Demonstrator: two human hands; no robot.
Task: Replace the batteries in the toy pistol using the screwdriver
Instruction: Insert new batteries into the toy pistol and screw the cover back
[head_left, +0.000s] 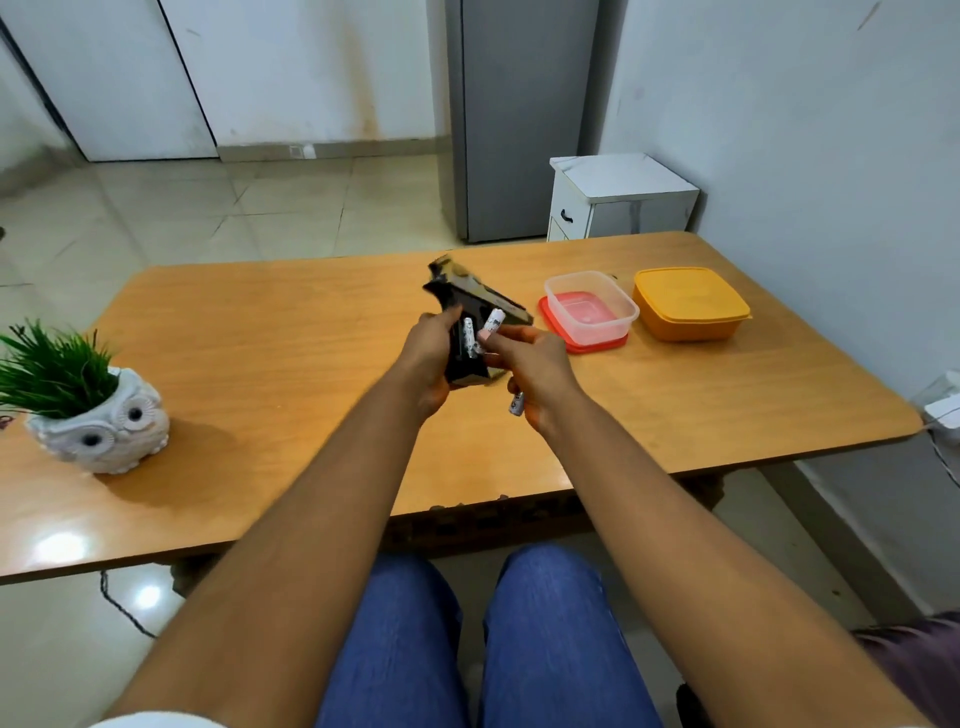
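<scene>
My left hand (428, 358) grips the black toy pistol (470, 301) by its handle, above the middle of the wooden table (249, 332). The barrel points up and away. One white battery (469, 336) sits in the open compartment in the handle. My right hand (535, 369) pinches a second white battery (493, 321) at the compartment with thumb and forefinger. A third battery (516, 404) sticks out below the curled lower fingers of the same hand. No screwdriver shows in view.
A clear plastic box (592, 306) stands on its red lid, right of the pistol, with an orange lidded box (691, 304) beyond it. A white owl pot with a green plant (98, 421) sits at the table's left. A wall runs along the right.
</scene>
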